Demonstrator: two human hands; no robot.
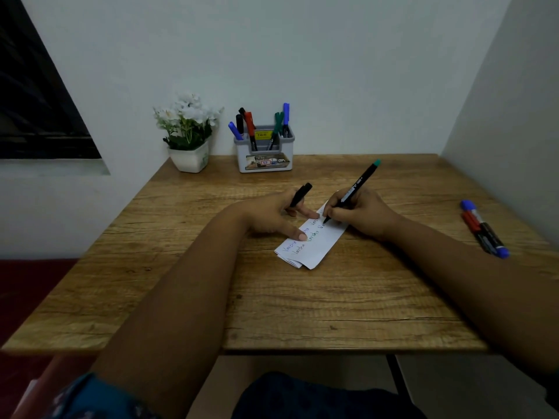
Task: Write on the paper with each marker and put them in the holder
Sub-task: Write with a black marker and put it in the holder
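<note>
A folded white paper with several handwritten words lies at the middle of the wooden table. My right hand grips a black marker with a green end, its tip touching the paper. My left hand holds a black marker cap between its curled fingers while its thumb and one finger press the paper's left edge. A grey holder at the back carries several markers in blue, black, red and green.
A white pot of white flowers stands left of the holder against the wall. Two markers, one red and one blue, lie at the table's right edge. A side wall rises close on the right.
</note>
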